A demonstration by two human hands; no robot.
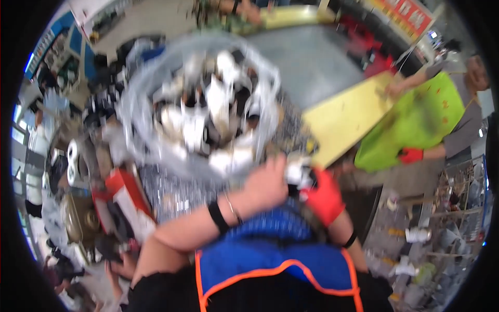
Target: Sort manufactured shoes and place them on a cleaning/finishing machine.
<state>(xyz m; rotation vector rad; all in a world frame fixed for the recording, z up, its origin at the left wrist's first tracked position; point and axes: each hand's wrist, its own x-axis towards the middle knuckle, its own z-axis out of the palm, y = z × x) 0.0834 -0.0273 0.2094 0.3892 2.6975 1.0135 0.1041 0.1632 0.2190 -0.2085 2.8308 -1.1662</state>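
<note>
Bare left hand (pixel 267 183) and red-gloved right hand (pixel 323 196) both clench one small white piece (pixel 298 171); blur suggests haste, so it may slip into the clear bagful (pixel 200 104).

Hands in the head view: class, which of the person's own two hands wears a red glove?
The right hand, low and right of centre, wears the red glove. The left hand beside it is bare, with a black band and a thin bracelet on its wrist.

Beside the grip, a red glove (pixel 325 197) covers the right hand. Above it: a clear bag (pixel 200 104) of white-and-black pieces. Below: a blue apron (pixel 275 260), orange-trimmed.
</note>
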